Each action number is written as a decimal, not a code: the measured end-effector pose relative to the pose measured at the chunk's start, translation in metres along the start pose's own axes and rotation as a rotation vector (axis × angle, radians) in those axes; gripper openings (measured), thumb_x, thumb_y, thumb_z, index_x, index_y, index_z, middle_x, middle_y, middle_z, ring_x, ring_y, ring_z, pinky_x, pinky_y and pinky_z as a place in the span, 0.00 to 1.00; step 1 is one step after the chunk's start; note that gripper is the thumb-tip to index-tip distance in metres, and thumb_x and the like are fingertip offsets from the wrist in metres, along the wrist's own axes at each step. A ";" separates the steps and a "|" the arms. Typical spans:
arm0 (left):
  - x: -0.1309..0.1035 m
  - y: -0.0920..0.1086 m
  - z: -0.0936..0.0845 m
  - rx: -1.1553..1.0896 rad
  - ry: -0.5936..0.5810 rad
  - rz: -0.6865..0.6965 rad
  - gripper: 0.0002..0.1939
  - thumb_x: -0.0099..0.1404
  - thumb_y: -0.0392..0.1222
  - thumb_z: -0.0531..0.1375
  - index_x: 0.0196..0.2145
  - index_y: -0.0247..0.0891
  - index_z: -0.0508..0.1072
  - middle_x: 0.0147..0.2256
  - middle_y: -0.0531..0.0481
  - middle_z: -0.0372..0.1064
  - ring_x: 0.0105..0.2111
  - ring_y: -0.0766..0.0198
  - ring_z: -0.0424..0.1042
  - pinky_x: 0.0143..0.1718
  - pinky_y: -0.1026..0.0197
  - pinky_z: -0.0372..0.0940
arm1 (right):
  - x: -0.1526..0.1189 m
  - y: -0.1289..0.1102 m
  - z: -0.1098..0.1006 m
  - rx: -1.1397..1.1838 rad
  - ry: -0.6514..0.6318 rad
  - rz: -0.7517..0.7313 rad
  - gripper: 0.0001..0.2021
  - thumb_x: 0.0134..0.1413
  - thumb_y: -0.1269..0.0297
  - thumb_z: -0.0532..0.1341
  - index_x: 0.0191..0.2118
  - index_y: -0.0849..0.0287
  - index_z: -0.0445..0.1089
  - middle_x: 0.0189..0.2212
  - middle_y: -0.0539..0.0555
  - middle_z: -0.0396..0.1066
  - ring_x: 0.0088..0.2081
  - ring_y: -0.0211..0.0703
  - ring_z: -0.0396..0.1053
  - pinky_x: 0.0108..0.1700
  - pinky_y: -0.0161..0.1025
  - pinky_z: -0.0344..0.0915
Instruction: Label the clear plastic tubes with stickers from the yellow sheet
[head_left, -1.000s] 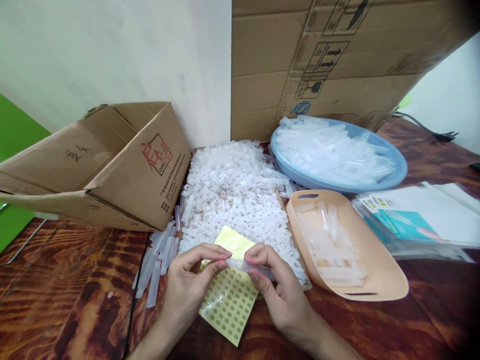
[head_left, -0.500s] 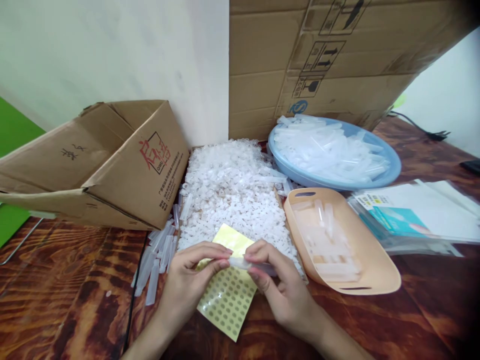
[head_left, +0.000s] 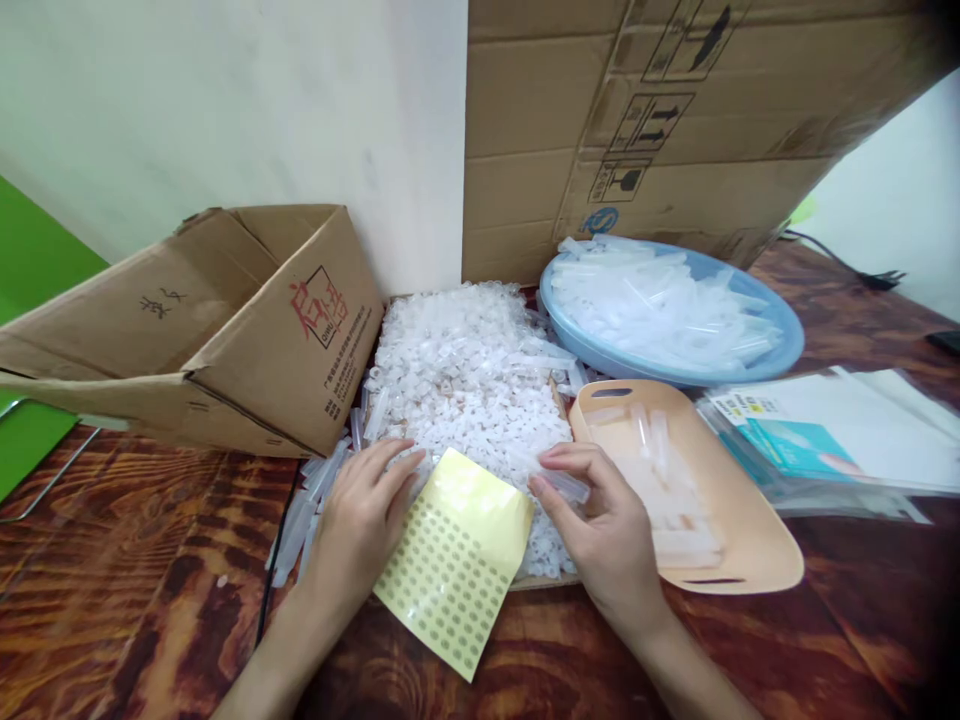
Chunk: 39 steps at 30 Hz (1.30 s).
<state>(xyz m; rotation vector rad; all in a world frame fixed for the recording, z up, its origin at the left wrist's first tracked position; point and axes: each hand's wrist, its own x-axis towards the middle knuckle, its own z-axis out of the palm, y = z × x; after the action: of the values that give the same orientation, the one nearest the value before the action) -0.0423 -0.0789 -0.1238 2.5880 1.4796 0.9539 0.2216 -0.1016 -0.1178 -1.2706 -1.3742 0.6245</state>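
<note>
Between the thumb and fingers of my right hand [head_left: 604,535] is a translucent plastic tube [head_left: 564,484], held over the pile of small white plastic pieces [head_left: 480,405]. My left hand [head_left: 364,515] is open and holds nothing that I can see. Its bent fingers lie at the left of a yellow sticker sheet [head_left: 457,560] printed with rows of small round dots; whether they touch the sheet I cannot tell. The sheet overlaps the front of the pile, its top right corner slightly raised. More translucent tubes [head_left: 296,520] lie loose beside my left wrist.
A peach basket [head_left: 757,540] holding several tubes stands right of my right hand. Behind it is a blue basin [head_left: 787,335] heaped with tubes. Plastic-wrapped packets [head_left: 840,430] lie at the right. An open cardboard box [head_left: 285,350] stands left; a large carton [head_left: 540,120] rises behind.
My hands have moved apart. My left hand has let go of the tube and shifted left; my right hand has carried the tube to the right and slightly up.
</note>
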 end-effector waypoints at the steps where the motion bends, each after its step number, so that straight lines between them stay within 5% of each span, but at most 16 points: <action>1: 0.000 -0.004 -0.001 0.021 0.019 -0.017 0.14 0.76 0.33 0.56 0.55 0.39 0.74 0.54 0.39 0.76 0.55 0.49 0.74 0.56 0.44 0.70 | -0.001 0.000 0.001 -0.041 -0.019 -0.013 0.02 0.64 0.66 0.66 0.42 0.54 0.74 0.43 0.55 0.73 0.49 0.50 0.72 0.52 0.47 0.69; 10: 0.011 -0.028 -0.009 0.163 0.125 -0.189 0.11 0.76 0.37 0.55 0.51 0.35 0.75 0.49 0.38 0.75 0.49 0.49 0.75 0.53 0.46 0.72 | -0.005 -0.002 0.007 -0.112 -0.130 -0.058 0.08 0.67 0.71 0.60 0.46 0.56 0.76 0.47 0.57 0.73 0.51 0.49 0.72 0.54 0.45 0.69; 21: 0.036 -0.029 0.006 0.311 -0.097 -0.158 0.11 0.74 0.39 0.59 0.41 0.38 0.82 0.58 0.37 0.71 0.53 0.41 0.70 0.50 0.43 0.69 | -0.007 -0.008 0.008 -0.099 -0.172 -0.101 0.11 0.66 0.74 0.57 0.45 0.57 0.76 0.46 0.57 0.73 0.50 0.49 0.73 0.52 0.43 0.70; 28: 0.053 -0.025 0.007 0.259 -0.110 -0.222 0.09 0.71 0.35 0.59 0.37 0.36 0.79 0.55 0.35 0.73 0.52 0.38 0.69 0.49 0.39 0.66 | -0.006 -0.010 0.008 -0.076 -0.150 -0.118 0.10 0.66 0.75 0.58 0.45 0.56 0.74 0.44 0.56 0.73 0.49 0.47 0.73 0.51 0.42 0.70; 34: 0.045 0.001 -0.017 -0.033 -0.102 -0.298 0.09 0.76 0.43 0.56 0.48 0.39 0.73 0.43 0.45 0.77 0.42 0.55 0.78 0.45 0.54 0.72 | -0.009 -0.007 0.009 0.061 -0.152 -0.067 0.05 0.66 0.71 0.63 0.45 0.55 0.72 0.44 0.55 0.72 0.49 0.46 0.72 0.51 0.41 0.69; 39: 0.023 0.031 -0.024 -0.829 -0.131 -0.583 0.22 0.74 0.51 0.60 0.61 0.45 0.67 0.47 0.49 0.75 0.37 0.62 0.81 0.44 0.58 0.75 | -0.013 -0.006 0.012 0.146 -0.213 -0.060 0.04 0.67 0.70 0.63 0.44 0.54 0.71 0.44 0.55 0.72 0.47 0.46 0.73 0.48 0.41 0.71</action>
<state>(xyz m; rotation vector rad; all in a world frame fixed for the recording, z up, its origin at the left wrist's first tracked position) -0.0221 -0.0850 -0.0836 1.5003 1.2910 0.9904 0.2063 -0.1117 -0.1203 -1.0661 -1.5054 0.8217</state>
